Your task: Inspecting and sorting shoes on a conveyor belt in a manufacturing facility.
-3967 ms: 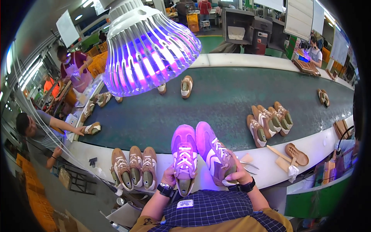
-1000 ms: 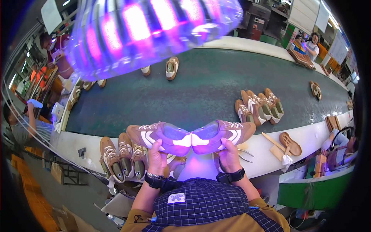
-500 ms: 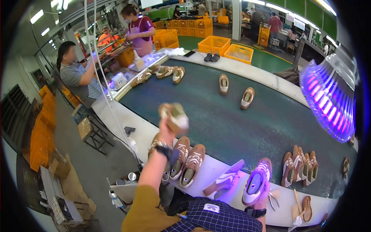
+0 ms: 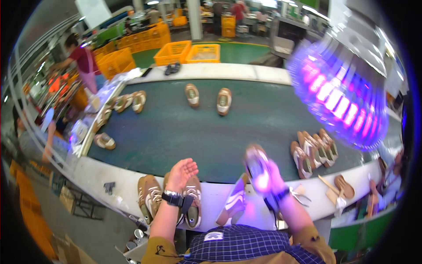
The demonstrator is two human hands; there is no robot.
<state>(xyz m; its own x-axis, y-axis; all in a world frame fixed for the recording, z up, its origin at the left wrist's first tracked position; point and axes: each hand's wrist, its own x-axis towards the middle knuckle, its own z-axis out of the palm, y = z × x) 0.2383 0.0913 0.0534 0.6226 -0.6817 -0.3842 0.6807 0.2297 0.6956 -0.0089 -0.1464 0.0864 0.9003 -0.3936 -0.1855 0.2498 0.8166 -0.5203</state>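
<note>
My left hand point(image 4: 181, 171) is open and empty, its fingers stretched out over the near edge of the dark green belt point(image 4: 167, 132). Below it, brown sneakers point(image 4: 151, 196) with pale stripes stand in a row on the white ledge, one partly hidden by my wrist. My right hand point(image 4: 274, 179) grips a sneaker point(image 4: 256, 160), held up under purple light and slightly blurred. Between my hands, another sneaker point(image 4: 233, 200) rests tilted on the ledge. A single sneaker point(image 4: 104, 141) lies at the belt's near left corner.
A ribbed lamp point(image 4: 338, 97) glowing purple hangs at the upper right. Several sneakers point(image 4: 312, 149) stand on the belt at right; two more point(image 4: 223, 101) sit farther back. Pliers point(image 4: 300, 196) and a loose sole point(image 4: 344, 186) lie on the right ledge. Co-workers point(image 4: 83, 61) are at left.
My left hand has let go of its sneaker, and one now lies at the belt's near left corner. My right hand has raised its sneaker toward the belt. The view has swung right.
</note>
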